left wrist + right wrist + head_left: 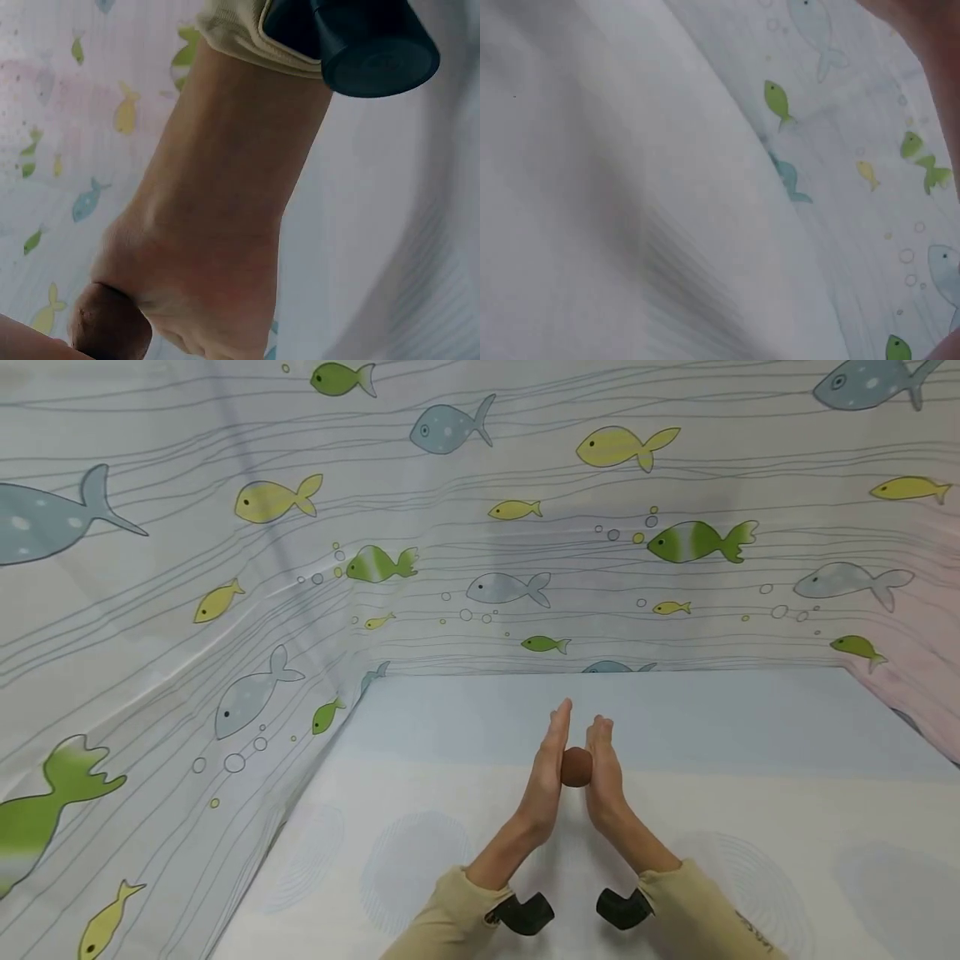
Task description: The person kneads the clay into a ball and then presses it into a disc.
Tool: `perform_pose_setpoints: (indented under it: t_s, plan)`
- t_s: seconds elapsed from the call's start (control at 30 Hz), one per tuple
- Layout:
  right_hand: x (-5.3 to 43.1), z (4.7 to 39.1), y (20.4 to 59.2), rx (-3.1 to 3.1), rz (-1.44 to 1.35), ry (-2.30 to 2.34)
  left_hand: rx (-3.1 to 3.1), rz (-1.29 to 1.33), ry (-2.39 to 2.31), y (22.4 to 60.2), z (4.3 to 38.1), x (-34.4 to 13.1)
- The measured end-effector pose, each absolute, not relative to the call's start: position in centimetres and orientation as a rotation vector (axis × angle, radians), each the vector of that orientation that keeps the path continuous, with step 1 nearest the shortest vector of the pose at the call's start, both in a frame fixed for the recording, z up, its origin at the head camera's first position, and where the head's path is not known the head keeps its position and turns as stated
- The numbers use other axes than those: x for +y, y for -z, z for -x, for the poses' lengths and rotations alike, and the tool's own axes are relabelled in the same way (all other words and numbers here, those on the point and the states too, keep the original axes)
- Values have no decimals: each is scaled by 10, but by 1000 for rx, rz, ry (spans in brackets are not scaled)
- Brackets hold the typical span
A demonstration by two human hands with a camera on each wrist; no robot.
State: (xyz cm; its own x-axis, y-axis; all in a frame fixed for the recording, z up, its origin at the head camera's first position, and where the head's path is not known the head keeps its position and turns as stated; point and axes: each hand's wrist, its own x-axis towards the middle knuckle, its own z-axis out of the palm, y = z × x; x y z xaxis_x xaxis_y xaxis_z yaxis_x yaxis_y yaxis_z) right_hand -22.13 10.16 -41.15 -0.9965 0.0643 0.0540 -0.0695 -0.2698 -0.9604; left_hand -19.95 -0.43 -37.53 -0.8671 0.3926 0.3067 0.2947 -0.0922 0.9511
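A small brown ball (577, 767) sits between the two facing palms, above the white table. My left hand (549, 777) lies flat against its left side with straight fingers pointing forward. From the other side my right hand (604, 777) presses it, fingers likewise straight. In the left wrist view the ball (111, 322) shows fine creases on its surface, beside the heel of the left hand (199, 289). The right wrist view catches just a blurred edge of skin (937, 37); the ball is out of that picture.
A white table cover (300, 860) with pale blue circles and a light blue band (450, 718) lies under the hands. Fish-print curtains (450, 527) hang behind and to the left. Black wrist mounts (528, 914) stick out from both beige sleeves (450, 914).
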Motion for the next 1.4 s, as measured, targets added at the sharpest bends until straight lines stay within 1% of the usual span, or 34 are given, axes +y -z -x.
perform_pose_setpoints:
  t_s: [0.17, 0.37, 0.6, 0.8, 0.93, 1.07, 1.27, 1.4]
  plan:
    - [94, 210, 407, -1883, -158, -2450, 2128, -635, -2156, 378, 204, 1]
    - [84, 192, 396, -1932, -380, -2460, 2174, -432, -2268, 389, 218, 3]
    - [82, 175, 386, -1936, -460, -2496, 2241, -295, -2285, 395, 235, -4]
    - [80, 162, 376, -1884, -557, -2573, 2293, -222, -2353, 392, 250, -12]
    - [79, 161, 369, -1842, -603, -2540, 2267, -183, -2376, 391, 253, -14]
    - [79, 169, 368, -1802, -565, -2534, 2205, -227, -2366, 391, 247, -11]
    - [89, 183, 376, -1821, -260, -2591, 2103, -387, -2297, 405, 228, 1]
    - [93, 197, 378, -1781, -90, -2567, 2097, -545, -2233, 412, 216, 10]
